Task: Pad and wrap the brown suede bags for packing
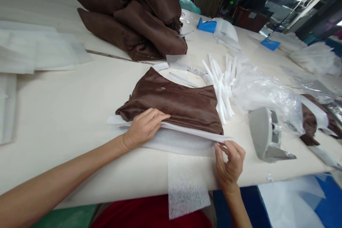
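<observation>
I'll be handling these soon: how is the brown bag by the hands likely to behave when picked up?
The brown bag would probably bend and sag, as its surface looks supple and creased. It seems unlikely to roll, since it lies broad and flattened rather than round.

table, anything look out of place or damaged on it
One thing: a white strip hangs partly over the front edge of the table, so it looks loosely placed. The brown bag shows no clear damage.
</observation>
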A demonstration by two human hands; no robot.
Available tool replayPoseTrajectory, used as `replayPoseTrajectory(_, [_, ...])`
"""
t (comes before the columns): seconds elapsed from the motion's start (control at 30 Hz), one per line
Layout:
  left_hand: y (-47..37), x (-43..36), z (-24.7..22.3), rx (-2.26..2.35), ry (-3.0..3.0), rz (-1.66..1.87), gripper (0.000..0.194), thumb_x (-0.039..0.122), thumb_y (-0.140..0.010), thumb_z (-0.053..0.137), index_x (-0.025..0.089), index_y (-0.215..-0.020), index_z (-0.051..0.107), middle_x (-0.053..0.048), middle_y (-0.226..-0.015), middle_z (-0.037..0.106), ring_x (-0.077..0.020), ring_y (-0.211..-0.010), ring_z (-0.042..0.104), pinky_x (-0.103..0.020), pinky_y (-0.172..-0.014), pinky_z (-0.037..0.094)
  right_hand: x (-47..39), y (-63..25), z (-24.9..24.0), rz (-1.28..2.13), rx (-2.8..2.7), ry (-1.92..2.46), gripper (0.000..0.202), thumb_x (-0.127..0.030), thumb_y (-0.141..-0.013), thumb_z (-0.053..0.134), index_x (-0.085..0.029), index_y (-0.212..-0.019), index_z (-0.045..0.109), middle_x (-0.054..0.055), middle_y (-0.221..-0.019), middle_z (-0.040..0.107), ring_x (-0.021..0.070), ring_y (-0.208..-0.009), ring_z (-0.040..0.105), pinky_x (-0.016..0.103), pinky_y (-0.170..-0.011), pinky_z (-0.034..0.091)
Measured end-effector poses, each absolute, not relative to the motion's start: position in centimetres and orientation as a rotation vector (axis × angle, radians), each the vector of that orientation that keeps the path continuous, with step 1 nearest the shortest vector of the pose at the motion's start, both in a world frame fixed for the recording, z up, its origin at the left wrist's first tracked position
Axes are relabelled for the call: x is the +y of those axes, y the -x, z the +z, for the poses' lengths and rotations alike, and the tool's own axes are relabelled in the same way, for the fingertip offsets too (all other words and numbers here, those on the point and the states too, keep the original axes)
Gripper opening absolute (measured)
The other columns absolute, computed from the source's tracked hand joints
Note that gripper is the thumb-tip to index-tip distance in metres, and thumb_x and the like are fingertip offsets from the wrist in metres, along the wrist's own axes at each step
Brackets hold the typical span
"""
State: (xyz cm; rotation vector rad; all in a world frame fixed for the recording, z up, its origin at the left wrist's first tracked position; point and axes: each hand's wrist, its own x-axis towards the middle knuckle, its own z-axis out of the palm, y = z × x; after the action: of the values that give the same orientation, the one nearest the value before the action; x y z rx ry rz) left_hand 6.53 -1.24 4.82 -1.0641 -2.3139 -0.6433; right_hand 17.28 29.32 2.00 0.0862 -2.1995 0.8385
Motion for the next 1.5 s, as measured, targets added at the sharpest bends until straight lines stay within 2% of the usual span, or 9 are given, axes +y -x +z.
replayPoseTrajectory(0.23, [-6.7, -0.8, 4.7, -2.329, 0.988, -0.662, 0.025, 0.012, -0.097, 0.046, 0.014, -0.118, 0.059, -0.008, -0.095, 0.065, -0.0185, -0.085, 0.059, -0.031, -0.077, 0.052, 30.5, -16.7, 3.6, 0.53, -2.236, -0.298, 0.043, -0.005, -0.087, 0.064, -0.027, -0.124, 0.062, 0.006, -0.098, 0.055, 0.0168, -0.082, 0.061, 0.031, -0.068, 0.057])
replayPoseTrajectory(0.6, [-7.1, -1.0, 4.3, -2.27, 1.038, -0.699, 0.029, 0.01, -0.094, 0.047, 0.017, -0.118, 0.061, -0.007, -0.099, 0.068, -0.0176, -0.084, 0.06, -0.031, -0.075, 0.053, 31.7, -17.2, 2.6, 0.692, -2.47, -0.329, 0.014, -0.023, -0.09, 0.064, -0.02, -0.103, 0.061, 0.005, -0.09, 0.062, 0.0171, -0.079, 0.062, 0.034, -0.074, 0.057])
replayPoseTrajectory(0.67, [-7.3, -1.1, 4.4, -2.243, 1.059, -0.706, 0.03, 0.01, -0.093, 0.047, 0.018, -0.119, 0.061, -0.007, -0.1, 0.069, -0.0171, -0.083, 0.059, -0.03, -0.074, 0.053, 31.9, -17.0, 2.5, 0.732, -2.456, -0.128, 0.026, -0.033, -0.086, 0.07, -0.019, -0.104, 0.059, 0.006, -0.094, 0.059, 0.0182, -0.079, 0.062, 0.033, -0.066, 0.059])
replayPoseTrajectory(0.77, [-7.4, -1.3, 4.6, -2.266, 1.068, -0.683, 0.03, 0.008, -0.093, 0.046, 0.019, -0.116, 0.062, -0.006, -0.1, 0.07, -0.0164, -0.082, 0.059, -0.029, -0.072, 0.052, 32.2, -16.2, 3.1, 0.714, -2.473, -0.048, 0.076, -0.04, -0.079, 0.076, -0.016, -0.141, 0.039, 0.021, -0.133, 0.048, 0.0325, -0.118, 0.055, 0.047, -0.081, 0.06])
replayPoseTrajectory(0.9, [-7.6, -1.3, 4.0, -2.293, 1.066, -0.654, 0.03, 0.01, -0.096, 0.043, 0.021, -0.113, 0.064, -0.005, -0.1, 0.072, -0.0156, -0.083, 0.059, -0.029, -0.073, 0.05, 32.9, -14.6, 4.6, 0.609, -2.688, -0.601, 0.077, -0.013, -0.087, 0.051, -0.025, -0.156, 0.02, 0.015, -0.161, 0.022, 0.0361, -0.149, 0.018, 0.064, -0.11, 0.036])
replayPoseTrajectory(1.07, [-8.8, -1.6, 4.3, -2.399, 1.122, -0.571, 0.032, 0.011, -0.098, 0.04, 0.023, -0.113, 0.065, -0.005, -0.103, 0.072, -0.017, -0.087, 0.06, -0.031, -0.076, 0.047, 34.0, -12.8, 4.1, 0.55, -2.66, -1.098, 0.085, 0.006, -0.074, 0.032, -0.031, -0.151, 0.037, 0.005, -0.154, 0.041, 0.03, -0.149, 0.022, 0.067, -0.114, 0.028])
replayPoseTrajectory(1.2, [-8.5, -2.2, 7.9, -2.621, 1.374, -0.681, 0.027, 0.031, -0.095, 0.054, 0.018, -0.115, 0.066, -0.012, -0.114, 0.069, -0.0227, -0.096, 0.062, -0.034, -0.086, 0.049, 34.7, -12.3, 2.6, 0.528, -2.595, -1.189, 0.077, 0.004, -0.08, 0.034, -0.031, -0.149, 0.041, 0.006, -0.152, 0.045, 0.0286, -0.148, 0.025, 0.067, -0.115, 0.024])
replayPoseTrajectory(1.33, [-4.1, -2.4, 11.2, -2.803, 1.35, -0.973, 0.034, 0.036, -0.102, 0.041, 0.019, -0.101, 0.07, -0.005, -0.092, 0.074, -0.0158, -0.081, 0.067, -0.026, -0.078, 0.05, 35.1, -12.2, 1.9, 0.583, -2.578, -1.168, 0.072, 0.001, -0.086, 0.034, -0.034, -0.148, 0.041, 0.004, -0.152, 0.045, 0.029, -0.147, 0.028, 0.067, -0.115, 0.024])
replayPoseTrajectory(1.5, [-0.5, -1.1, 10.3, -2.815, 1.086, -0.767, 0.038, 0.035, -0.103, 0.038, 0.021, -0.133, 0.056, -0.007, -0.142, 0.056, -0.0253, -0.133, 0.047, -0.043, -0.111, 0.035, 35.6, -12.3, 1.5, 0.531, -2.58, -1.204, 0.066, -0.005, -0.09, 0.037, -0.035, -0.149, 0.041, 0.004, -0.151, 0.046, 0.0307, -0.146, 0.031, 0.065, -0.115, 0.026])
